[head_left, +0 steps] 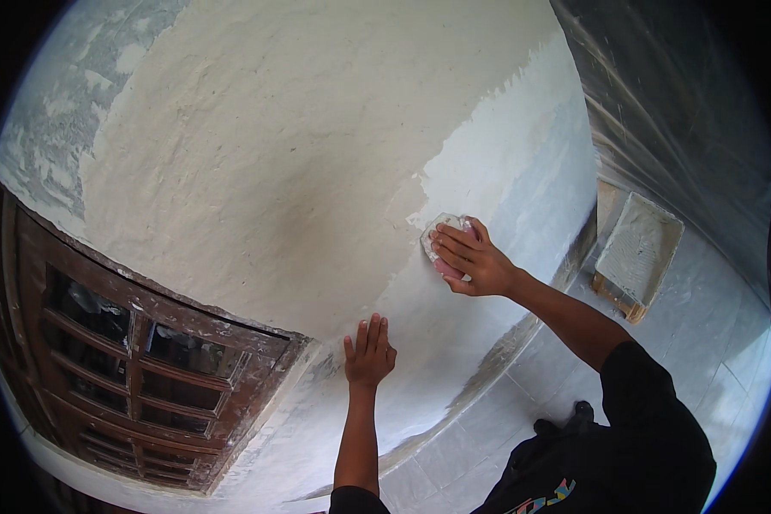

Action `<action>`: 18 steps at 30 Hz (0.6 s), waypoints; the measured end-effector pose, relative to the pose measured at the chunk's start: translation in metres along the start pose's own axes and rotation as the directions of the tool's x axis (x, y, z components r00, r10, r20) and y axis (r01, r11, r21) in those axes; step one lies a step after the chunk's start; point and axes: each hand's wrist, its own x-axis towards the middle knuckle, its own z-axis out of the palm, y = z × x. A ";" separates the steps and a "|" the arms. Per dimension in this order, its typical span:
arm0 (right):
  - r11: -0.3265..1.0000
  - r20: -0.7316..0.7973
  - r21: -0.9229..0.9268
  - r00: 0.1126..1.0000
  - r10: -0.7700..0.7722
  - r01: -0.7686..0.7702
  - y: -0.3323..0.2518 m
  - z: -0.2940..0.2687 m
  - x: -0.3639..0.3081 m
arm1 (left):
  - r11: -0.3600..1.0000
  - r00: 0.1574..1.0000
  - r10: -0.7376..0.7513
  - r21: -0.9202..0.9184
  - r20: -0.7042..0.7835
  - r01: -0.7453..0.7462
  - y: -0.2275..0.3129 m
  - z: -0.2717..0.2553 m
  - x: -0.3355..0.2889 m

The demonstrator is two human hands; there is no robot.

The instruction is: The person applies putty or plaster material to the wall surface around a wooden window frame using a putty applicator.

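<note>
My right hand (483, 264) grips a pinkish sponge-like pad (448, 269) smeared with white paste and presses it on the wall. The fingers wrap over the pad and hide much of it. It sits near the border between the beige, textured coat on the wall (257, 154) and the smoother whitish part to the right. Lower and to the left, my left hand (369, 353) lies on the wall with its fingers stretched upward, holding nothing.
A brown wooden door or window frame (133, 377) with dark panes, spattered white, stands at the lower left. On the tiled floor (454, 454) at the right is a shallow tray (640, 248) of whitish paste. Clear plastic sheeting (677, 103) hangs at the upper right.
</note>
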 end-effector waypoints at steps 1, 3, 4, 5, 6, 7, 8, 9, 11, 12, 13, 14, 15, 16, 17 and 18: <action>1.000 0.000 0.002 1.000 0.000 0.000 0.000 -0.002 0.006 | 1.000 1.000 -0.004 -0.003 0.003 0.004 0.000 0.000 -0.001; 0.999 -0.104 0.043 0.994 0.018 -0.013 -0.004 -0.009 0.031 | 1.000 1.000 0.000 0.002 -0.001 0.000 0.000 0.003 0.001; 0.999 -0.101 0.047 0.995 0.021 -0.016 -0.009 -0.012 0.046 | 1.000 1.000 0.003 0.009 -0.008 -0.003 -0.001 0.002 0.002; 0.999 -0.136 0.051 0.991 -0.009 0.016 -0.013 -0.012 0.064 | 1.000 1.000 0.003 0.013 -0.004 -0.003 -0.001 0.002 0.001; 0.998 -0.168 0.047 0.985 -0.037 0.046 -0.015 -0.011 0.076 | 1.000 1.000 -0.007 0.016 0.004 0.007 0.000 0.001 0.001; 0.997 -0.156 0.054 0.987 -0.045 0.054 -0.015 -0.004 0.079 | 1.000 1.000 -0.018 0.019 0.012 0.018 0.001 0.000 0.001; 0.997 -0.154 0.053 0.987 -0.043 0.052 -0.012 0.000 0.072 | 1.000 1.000 -0.017 0.017 0.012 0.017 0.002 0.001 0.002; 0.998 -0.119 0.031 0.991 -0.056 0.060 -0.011 0.005 0.059 | 1.000 1.000 -0.021 0.013 0.006 0.021 0.002 0.000 0.003; 0.998 -0.049 -0.008 0.997 -0.059 0.058 -0.010 0.012 0.024 | 1.000 1.000 -0.025 0.015 -0.001 0.025 -0.001 0.001 0.002; 0.998 -0.049 -0.006 0.997 -0.060 0.060 -0.010 0.012 0.004 | 1.000 1.000 -0.028 0.011 0.004 0.028 0.000 0.001 0.000; 0.999 0.018 0.016 0.999 -0.033 0.033 -0.009 0.009 -0.016 | 1.000 1.000 -0.030 0.002 0.002 0.030 0.001 0.002 0.001; 0.999 0.082 0.040 0.997 -0.005 0.002 -0.007 0.009 -0.023 | 1.000 1.000 -0.028 0.004 -0.001 0.028 0.000 0.004 0.000; 0.999 0.045 0.034 0.999 0.001 -0.002 -0.007 0.008 -0.021 | 1.000 1.000 -0.029 0.013 0.008 0.029 -0.001 0.005 -0.002; 0.999 0.050 0.036 0.999 0.003 -0.005 -0.008 -0.001 -0.007 | 0.999 0.999 -0.031 0.016 0.022 0.031 0.002 0.003 -0.003; 0.999 -0.039 0.035 0.999 0.006 -0.005 -0.005 -0.007 0.015 | 0.999 0.999 -0.031 0.012 0.026 0.031 0.003 0.004 -0.003; 0.999 -0.128 0.041 0.992 0.013 -0.007 -0.007 -0.012 0.036 | 0.999 0.999 -0.025 0.021 0.024 0.024 0.002 0.001 -0.002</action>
